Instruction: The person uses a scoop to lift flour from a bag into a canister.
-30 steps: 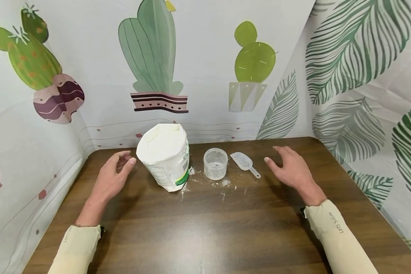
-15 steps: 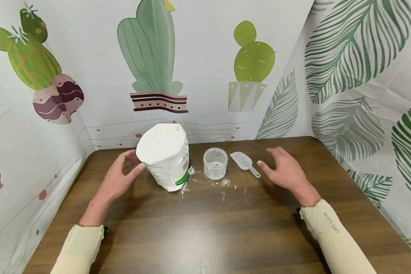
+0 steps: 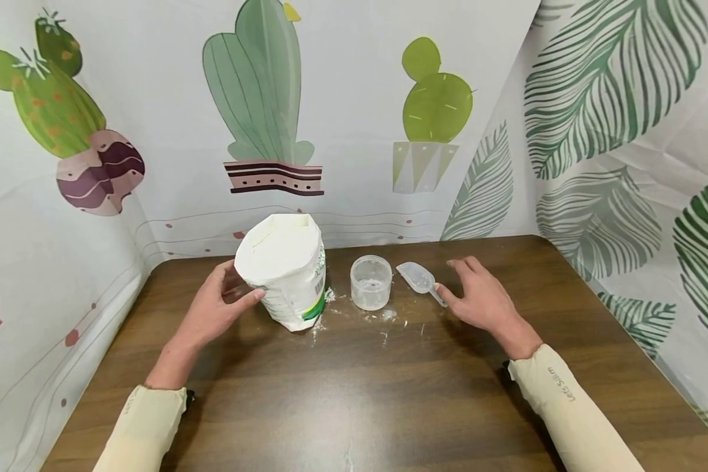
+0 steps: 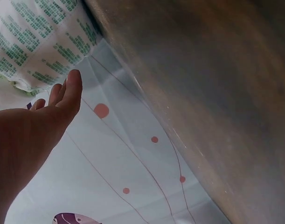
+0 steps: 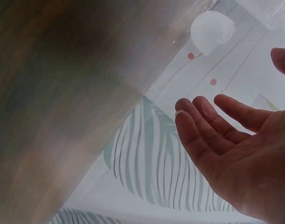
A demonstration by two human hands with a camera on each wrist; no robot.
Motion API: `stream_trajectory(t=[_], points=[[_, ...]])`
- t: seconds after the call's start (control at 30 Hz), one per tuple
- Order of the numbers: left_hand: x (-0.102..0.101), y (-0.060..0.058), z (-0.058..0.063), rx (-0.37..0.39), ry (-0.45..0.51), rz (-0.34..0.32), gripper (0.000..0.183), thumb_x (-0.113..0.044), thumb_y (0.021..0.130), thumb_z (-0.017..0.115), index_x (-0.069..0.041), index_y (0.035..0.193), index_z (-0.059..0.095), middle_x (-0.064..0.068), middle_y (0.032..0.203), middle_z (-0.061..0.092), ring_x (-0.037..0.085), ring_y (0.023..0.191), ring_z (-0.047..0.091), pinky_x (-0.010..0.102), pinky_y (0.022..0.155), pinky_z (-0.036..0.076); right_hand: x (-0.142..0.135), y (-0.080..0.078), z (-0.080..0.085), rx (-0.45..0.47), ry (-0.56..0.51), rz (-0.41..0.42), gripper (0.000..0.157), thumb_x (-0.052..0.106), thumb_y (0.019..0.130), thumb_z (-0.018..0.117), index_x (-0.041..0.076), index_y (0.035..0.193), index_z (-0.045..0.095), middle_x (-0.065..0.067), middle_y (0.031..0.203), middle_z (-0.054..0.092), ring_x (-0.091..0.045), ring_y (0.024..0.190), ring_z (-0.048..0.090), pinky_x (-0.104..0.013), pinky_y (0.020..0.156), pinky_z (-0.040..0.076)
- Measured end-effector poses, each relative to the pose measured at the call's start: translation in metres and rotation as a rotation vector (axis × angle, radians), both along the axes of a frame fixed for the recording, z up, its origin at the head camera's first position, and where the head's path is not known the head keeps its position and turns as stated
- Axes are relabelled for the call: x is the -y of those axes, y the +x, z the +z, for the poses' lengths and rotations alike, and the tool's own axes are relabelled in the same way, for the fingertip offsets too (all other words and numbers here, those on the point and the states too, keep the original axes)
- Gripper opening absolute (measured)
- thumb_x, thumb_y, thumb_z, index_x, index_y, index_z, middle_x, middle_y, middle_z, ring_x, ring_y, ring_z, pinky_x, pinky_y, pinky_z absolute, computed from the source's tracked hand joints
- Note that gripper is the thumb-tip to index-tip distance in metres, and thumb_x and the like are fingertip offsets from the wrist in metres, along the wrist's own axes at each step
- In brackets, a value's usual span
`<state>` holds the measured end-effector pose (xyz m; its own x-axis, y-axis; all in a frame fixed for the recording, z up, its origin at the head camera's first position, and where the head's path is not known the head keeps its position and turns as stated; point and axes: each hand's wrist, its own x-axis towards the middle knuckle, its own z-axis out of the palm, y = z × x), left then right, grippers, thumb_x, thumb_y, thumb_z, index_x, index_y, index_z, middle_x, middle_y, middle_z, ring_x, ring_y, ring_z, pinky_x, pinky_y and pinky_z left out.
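Observation:
A white paper bag (image 3: 289, 295) with green print stands with its top folded open, filled with white powder. My left hand (image 3: 215, 311) is at its left side, thumb overlapping the bag's front in the head view. In the left wrist view, the relaxed fingers of that hand (image 4: 37, 135) are beside the printed bag (image 4: 44, 42). A clear round plastic tub (image 3: 371, 295) sits to the bag's right. Beyond it lies a translucent scoop (image 3: 415, 276), its handle toward my right hand (image 3: 480, 301). The right thumb overlaps the handle; the fingers stay spread and loosely bent.
White powder (image 3: 320, 322) is spilled on the brown wooden table (image 3: 330, 393) around the bag and tub. A cactus-print cloth (image 3: 354, 131) hangs close behind the table's back edge, and a leaf-print cloth (image 3: 602, 216) is at the right.
My left hand has moved right, up to the bag's side. The right hand has moved left, bringing its thumb to the scoop's handle. Bag, tub and scoop have stayed in place.

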<state>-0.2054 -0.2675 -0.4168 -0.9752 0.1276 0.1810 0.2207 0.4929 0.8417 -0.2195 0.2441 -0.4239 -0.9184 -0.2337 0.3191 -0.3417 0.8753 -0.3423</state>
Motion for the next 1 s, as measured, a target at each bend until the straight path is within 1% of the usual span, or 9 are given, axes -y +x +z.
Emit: stream_trajectory(t=[0.1, 0.3, 0.4, 0.47, 0.63, 0.73, 0.87, 1.0], points=[[-0.003, -0.002, 0.000, -0.001, 0.007, -0.004, 0.087, -0.038, 0.096, 0.081, -0.003, 0.160, 0.032, 0.020, 0.155, 0.046, 0.041, 0.140, 0.052, 0.060, 0.114, 0.043, 0.003, 0.000, -0.001, 0.015, 0.013, 0.004, 0.061, 0.039, 0.099, 0.070, -0.006, 0.139, 0.060, -0.023, 0.134, 0.060, -0.041, 0.121, 0.062, -0.058, 0.101, 0.051], [-0.007, -0.005, 0.001, 0.014, 0.035, -0.025, 0.088, -0.033, 0.095, 0.083, -0.002, 0.160, 0.032, 0.019, 0.154, 0.043, 0.040, 0.139, 0.052, 0.057, 0.113, 0.045, 0.009, 0.001, 0.000, 0.051, 0.034, 0.007, 0.058, 0.039, 0.099, 0.071, -0.007, 0.133, 0.063, -0.023, 0.132, 0.064, -0.042, 0.119, 0.064, -0.058, 0.099, 0.052], [-0.009, -0.005, 0.002, 0.009, 0.044, -0.035, 0.087, -0.031, 0.095, 0.084, -0.002, 0.159, 0.033, 0.018, 0.153, 0.043, 0.039, 0.138, 0.053, 0.058, 0.112, 0.046, 0.012, 0.001, 0.000, 0.047, 0.034, 0.011, 0.056, 0.039, 0.098, 0.071, -0.007, 0.130, 0.065, -0.022, 0.124, 0.067, -0.039, 0.110, 0.066, -0.057, 0.094, 0.054], [-0.010, -0.006, 0.002, -0.002, 0.052, -0.045, 0.084, -0.028, 0.095, 0.084, -0.002, 0.158, 0.035, 0.018, 0.152, 0.043, 0.039, 0.136, 0.054, 0.059, 0.111, 0.047, 0.013, 0.000, 0.000, 0.042, 0.036, 0.016, 0.051, 0.038, 0.097, 0.072, -0.006, 0.125, 0.067, -0.020, 0.115, 0.069, -0.036, 0.100, 0.067, -0.055, 0.087, 0.055], [-0.012, -0.009, 0.001, -0.025, 0.052, -0.052, 0.081, -0.027, 0.093, 0.085, -0.008, 0.157, 0.038, 0.016, 0.150, 0.043, 0.036, 0.132, 0.055, 0.058, 0.109, 0.049, 0.017, -0.002, 0.001, 0.066, 0.053, 0.024, 0.037, 0.035, 0.096, 0.074, 0.000, 0.107, 0.071, -0.011, 0.092, 0.068, -0.025, 0.080, 0.061, -0.045, 0.070, 0.052], [-0.013, -0.011, -0.001, -0.044, 0.049, -0.058, 0.082, -0.028, 0.092, 0.086, -0.012, 0.158, 0.039, 0.015, 0.150, 0.042, 0.033, 0.132, 0.056, 0.056, 0.109, 0.050, 0.019, -0.003, 0.001, 0.088, 0.061, 0.033, 0.031, 0.033, 0.095, 0.075, 0.002, 0.099, 0.072, -0.009, 0.086, 0.067, -0.022, 0.074, 0.058, -0.042, 0.066, 0.049], [-0.014, -0.014, -0.001, -0.069, 0.050, -0.086, 0.082, -0.027, 0.092, 0.086, -0.019, 0.159, 0.041, 0.011, 0.149, 0.045, 0.030, 0.131, 0.056, 0.055, 0.108, 0.050, 0.021, -0.004, 0.002, 0.095, 0.060, 0.033, 0.027, 0.030, 0.094, 0.076, 0.003, 0.095, 0.071, -0.009, 0.086, 0.069, -0.021, 0.071, 0.059, -0.042, 0.064, 0.050], [-0.017, -0.017, 0.000, -0.082, 0.039, -0.089, 0.082, -0.027, 0.091, 0.087, -0.019, 0.158, 0.041, 0.010, 0.148, 0.047, 0.027, 0.132, 0.054, 0.056, 0.108, 0.050, 0.024, -0.005, 0.000, 0.097, 0.054, 0.029, 0.024, 0.028, 0.093, 0.076, 0.005, 0.091, 0.071, -0.006, 0.081, 0.067, -0.020, 0.068, 0.057, -0.040, 0.062, 0.049]])
